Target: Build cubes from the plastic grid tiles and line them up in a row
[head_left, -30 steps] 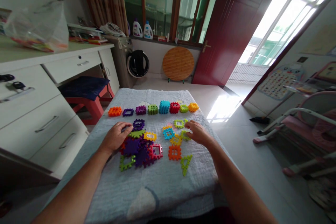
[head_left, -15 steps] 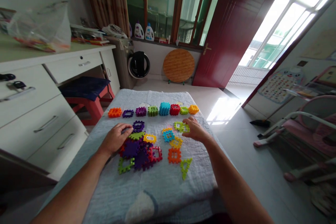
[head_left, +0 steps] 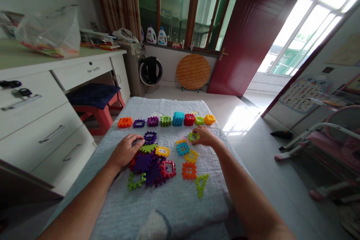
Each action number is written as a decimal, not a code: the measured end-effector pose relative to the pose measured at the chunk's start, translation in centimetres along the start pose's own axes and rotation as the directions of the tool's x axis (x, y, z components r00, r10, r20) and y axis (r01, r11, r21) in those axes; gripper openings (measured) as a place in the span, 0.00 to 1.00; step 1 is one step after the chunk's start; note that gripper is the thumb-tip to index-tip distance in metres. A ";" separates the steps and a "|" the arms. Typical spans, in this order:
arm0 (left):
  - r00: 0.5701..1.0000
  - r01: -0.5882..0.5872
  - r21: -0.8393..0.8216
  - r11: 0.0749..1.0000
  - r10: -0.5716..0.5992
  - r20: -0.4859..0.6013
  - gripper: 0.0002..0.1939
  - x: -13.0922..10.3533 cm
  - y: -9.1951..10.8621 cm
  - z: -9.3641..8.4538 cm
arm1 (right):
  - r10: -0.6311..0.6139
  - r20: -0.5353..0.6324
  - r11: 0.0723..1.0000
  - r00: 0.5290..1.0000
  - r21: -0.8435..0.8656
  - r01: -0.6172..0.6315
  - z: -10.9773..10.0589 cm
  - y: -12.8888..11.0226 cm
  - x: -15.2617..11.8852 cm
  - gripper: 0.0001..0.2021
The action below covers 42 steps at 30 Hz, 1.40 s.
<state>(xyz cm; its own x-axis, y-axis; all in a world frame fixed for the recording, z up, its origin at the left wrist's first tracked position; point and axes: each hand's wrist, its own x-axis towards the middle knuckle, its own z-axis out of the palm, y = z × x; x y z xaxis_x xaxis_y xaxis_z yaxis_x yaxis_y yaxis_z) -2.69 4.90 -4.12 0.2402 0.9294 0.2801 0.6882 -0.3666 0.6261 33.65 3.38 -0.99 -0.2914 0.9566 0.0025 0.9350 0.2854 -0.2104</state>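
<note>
My right hand [head_left: 204, 136] has its fingers closed on a light green piece [head_left: 194, 137] at the right of the cloth-covered table [head_left: 118, 210]. My left hand [head_left: 125, 151] rests at the left edge of a mixed pile, its fingers beside a dark purple frame [head_left: 150, 137] and a green piece [head_left: 148, 148]. The pile also holds a purple plate [head_left: 142, 162], a yellow piece [head_left: 162, 151] and a red frame [head_left: 168, 169]. Between the hands lie a blue piece [head_left: 182, 148], a yellow one [head_left: 191, 156], an orange square [head_left: 189, 171] and a green triangle [head_left: 201, 184].
Along the far part of the table runs a row of colour-sorted stacks, from orange [head_left: 125, 122] through turquoise [head_left: 178, 119] to yellow [head_left: 209, 119]. A stool [head_left: 97, 99] and white drawers [head_left: 50, 131] stand at the left, a pink chair [head_left: 334, 131] at the right.
My right hand has moved slightly left over the light green piece and its fingers have closed on it. My left hand stays beside the pile. The view has shifted slightly.
</note>
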 end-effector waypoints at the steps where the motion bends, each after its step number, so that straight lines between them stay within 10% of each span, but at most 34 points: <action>1: 1.000 0.000 -0.001 1.000 0.000 0.003 0.21 0.0 0.0 0.0 | -0.004 0.001 1.000 1.000 -0.005 0.004 0.0 0.0 0.1 0.19; 10: 1.000 -0.023 0.017 1.000 0.023 0.006 0.21 0.0 -0.8 0.3 | 0.068 0.046 0.994 0.997 -0.094 -0.064 0.1 -0.2 0.6 0.26; 19: 1.000 -0.030 0.030 0.999 0.030 -0.007 0.20 0.0 -0.9 0.2 | 0.231 -0.196 0.957 0.953 -0.128 -0.258 -4.6 4.6 3.2 0.26; 28: 0.999 -0.037 0.026 0.999 0.037 -0.003 0.20 0.0 -0.6 0.2 | 0.193 -0.062 0.948 0.979 -0.246 -0.202 -3.5 6.4 7.2 0.26; 42: 0.999 -0.034 0.035 0.999 0.034 0.011 0.21 0.1 -0.8 0.2 | 0.221 -0.165 0.958 0.961 -0.145 -0.246 -4.7 5.9 5.5 0.29</action>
<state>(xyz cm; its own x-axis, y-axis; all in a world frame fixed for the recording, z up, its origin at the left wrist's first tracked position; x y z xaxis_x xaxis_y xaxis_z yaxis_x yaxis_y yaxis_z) -3.07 5.26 -4.70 0.2705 0.9169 0.2935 0.7033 -0.3964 0.5901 38.49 10.61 2.37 -0.0399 0.9923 0.1170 0.9971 0.0472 -0.0603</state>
